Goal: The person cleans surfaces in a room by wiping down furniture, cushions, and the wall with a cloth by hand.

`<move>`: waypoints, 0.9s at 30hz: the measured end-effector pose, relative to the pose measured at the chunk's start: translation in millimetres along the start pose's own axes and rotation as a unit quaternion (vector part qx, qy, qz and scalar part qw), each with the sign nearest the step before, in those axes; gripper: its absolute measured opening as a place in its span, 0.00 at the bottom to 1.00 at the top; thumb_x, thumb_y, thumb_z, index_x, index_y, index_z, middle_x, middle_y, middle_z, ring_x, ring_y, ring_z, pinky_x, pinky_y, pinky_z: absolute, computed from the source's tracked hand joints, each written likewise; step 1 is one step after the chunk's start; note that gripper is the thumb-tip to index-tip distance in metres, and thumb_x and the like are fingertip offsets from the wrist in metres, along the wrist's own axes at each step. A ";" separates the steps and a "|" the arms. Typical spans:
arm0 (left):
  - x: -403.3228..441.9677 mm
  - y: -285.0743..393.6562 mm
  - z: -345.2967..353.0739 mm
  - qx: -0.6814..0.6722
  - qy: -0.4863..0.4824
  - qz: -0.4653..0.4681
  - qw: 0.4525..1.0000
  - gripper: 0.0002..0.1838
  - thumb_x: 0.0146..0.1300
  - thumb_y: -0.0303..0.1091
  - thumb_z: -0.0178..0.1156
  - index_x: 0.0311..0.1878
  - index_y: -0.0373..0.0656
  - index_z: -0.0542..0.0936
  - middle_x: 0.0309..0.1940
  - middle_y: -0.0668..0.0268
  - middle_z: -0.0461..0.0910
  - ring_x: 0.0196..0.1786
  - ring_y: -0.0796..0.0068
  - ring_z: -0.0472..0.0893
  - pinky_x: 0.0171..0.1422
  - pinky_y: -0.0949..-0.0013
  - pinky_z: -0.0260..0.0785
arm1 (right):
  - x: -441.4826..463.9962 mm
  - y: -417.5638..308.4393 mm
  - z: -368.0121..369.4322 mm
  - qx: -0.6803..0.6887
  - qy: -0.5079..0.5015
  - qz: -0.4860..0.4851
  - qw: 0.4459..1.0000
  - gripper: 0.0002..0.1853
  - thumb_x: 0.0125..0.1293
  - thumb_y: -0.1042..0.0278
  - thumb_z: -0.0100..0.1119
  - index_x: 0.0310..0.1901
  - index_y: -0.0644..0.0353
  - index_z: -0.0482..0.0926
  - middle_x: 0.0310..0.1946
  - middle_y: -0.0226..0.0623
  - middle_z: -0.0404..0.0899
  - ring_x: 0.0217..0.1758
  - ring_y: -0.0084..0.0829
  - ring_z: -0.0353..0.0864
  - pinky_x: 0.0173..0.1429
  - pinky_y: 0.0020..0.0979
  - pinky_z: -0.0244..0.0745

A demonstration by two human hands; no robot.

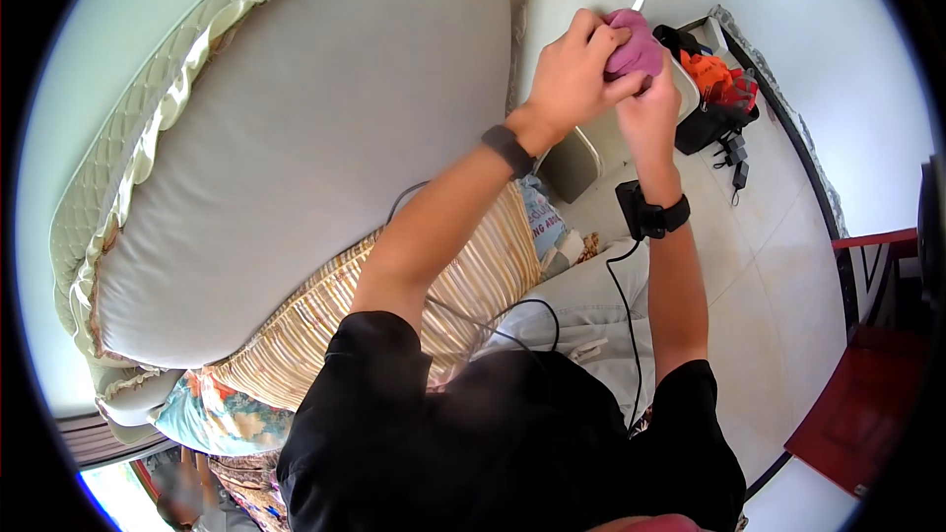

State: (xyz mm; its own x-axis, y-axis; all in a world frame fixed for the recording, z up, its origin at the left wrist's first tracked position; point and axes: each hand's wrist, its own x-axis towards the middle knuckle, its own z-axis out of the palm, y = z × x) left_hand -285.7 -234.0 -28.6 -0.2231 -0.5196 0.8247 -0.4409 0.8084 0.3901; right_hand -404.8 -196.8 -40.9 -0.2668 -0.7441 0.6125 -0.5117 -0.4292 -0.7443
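A soft, bunched purple-pink cloth [636,47] is held up in front of me, between both hands. My left hand [589,69] is closed on its left side, with the fingers curled over the top. From below and the right, my right hand [652,103] grips the same cloth. The two hands are touching or nearly so, and they hide part of the bundle. A dark band [509,151] is around my left wrist, and a black strap with a box-like device [650,212] is on my right wrist, a cable running from it.
A grey-cushioned sofa [325,99] with a quilted edge fills the left. Striped fabric [463,266] lies beside my legs. Black and orange bags [709,79] and small black adapters [734,158] sit on the tiled floor. Dark red furniture [857,404] stands at right. Another person [182,493] is at lower left.
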 end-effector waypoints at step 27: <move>-127.2 7.4 140.0 -0.093 -0.206 -0.330 0.916 0.23 0.61 0.35 0.68 0.56 0.36 0.75 0.50 0.52 0.76 0.52 0.54 0.79 0.55 0.61 0.73 | -92.5 171.3 -57.6 0.095 -0.131 0.295 0.942 0.24 0.58 0.83 0.59 0.58 0.60 0.76 0.37 0.43 0.85 0.39 0.32 0.86 0.44 0.30 0.79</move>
State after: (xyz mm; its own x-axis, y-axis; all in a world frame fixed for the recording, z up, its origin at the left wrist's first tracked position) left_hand -382.3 -200.7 -187.9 -0.2875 -0.9418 0.1741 -0.4509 0.2935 0.8430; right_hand -514.8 -172.0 -209.8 -0.2362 -0.9717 0.0092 -0.1745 0.0331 -0.9841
